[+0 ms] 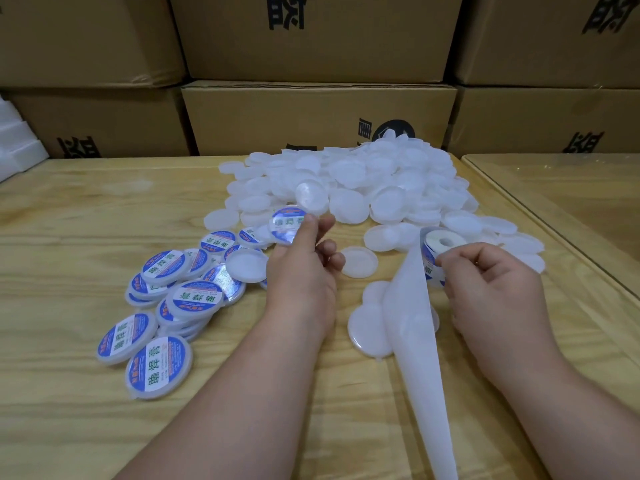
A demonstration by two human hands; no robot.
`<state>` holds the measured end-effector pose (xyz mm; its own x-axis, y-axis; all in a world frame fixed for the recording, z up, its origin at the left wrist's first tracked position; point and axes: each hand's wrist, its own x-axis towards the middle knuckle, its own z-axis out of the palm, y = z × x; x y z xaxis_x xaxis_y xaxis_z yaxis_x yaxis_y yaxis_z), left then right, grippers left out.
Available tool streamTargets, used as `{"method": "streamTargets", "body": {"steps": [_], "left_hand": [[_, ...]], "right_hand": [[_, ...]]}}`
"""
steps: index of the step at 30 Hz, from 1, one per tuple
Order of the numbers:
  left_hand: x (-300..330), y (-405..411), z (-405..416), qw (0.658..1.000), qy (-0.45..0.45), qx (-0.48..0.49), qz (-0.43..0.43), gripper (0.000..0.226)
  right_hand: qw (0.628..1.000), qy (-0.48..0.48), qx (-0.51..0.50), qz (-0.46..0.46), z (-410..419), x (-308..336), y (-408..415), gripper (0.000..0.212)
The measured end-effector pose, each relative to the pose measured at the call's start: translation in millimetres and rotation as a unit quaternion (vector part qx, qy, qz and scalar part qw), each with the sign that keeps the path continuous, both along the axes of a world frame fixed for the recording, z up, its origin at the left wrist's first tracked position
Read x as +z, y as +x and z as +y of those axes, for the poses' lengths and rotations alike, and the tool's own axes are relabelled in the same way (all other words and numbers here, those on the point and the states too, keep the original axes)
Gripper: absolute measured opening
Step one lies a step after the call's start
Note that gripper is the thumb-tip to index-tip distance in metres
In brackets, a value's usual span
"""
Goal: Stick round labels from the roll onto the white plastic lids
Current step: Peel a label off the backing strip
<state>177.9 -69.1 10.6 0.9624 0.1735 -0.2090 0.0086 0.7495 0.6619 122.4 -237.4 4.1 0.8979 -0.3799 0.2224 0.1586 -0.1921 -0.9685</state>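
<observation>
My left hand point(304, 265) pinches a labelled white lid point(286, 223) between thumb and fingers, lifted above the table. My right hand point(491, 289) grips the roll of round labels point(438, 252), whose white backing strip point(419, 344) hangs down toward me. A big heap of bare white plastic lids point(363, 181) lies at the back centre. Labelled lids with blue and white stickers point(166, 303) are piled at the left. One bare lid point(358, 261) lies between my hands; a few more point(369, 323) lie under the strip.
The work happens on a light wooden table point(69, 237). Stacked cardboard boxes point(311, 116) wall off the back. White foam pieces point(14, 147) sit at the far left. A second table top point(571, 188) adjoins on the right.
</observation>
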Motion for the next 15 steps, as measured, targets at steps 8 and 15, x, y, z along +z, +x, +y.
{"method": "streamTargets", "body": {"steps": [8,15], "left_hand": [[1,-1,2,0.998,-0.063,0.007,-0.008,0.041],[0,-12,-8,0.984,0.151,-0.044,-0.082,0.026]], "right_hand": [[1.000,-0.006,-0.017,0.015,-2,1,2,0.014],[0.993,-0.100,0.046,0.046,1,1,1,0.029]]}}
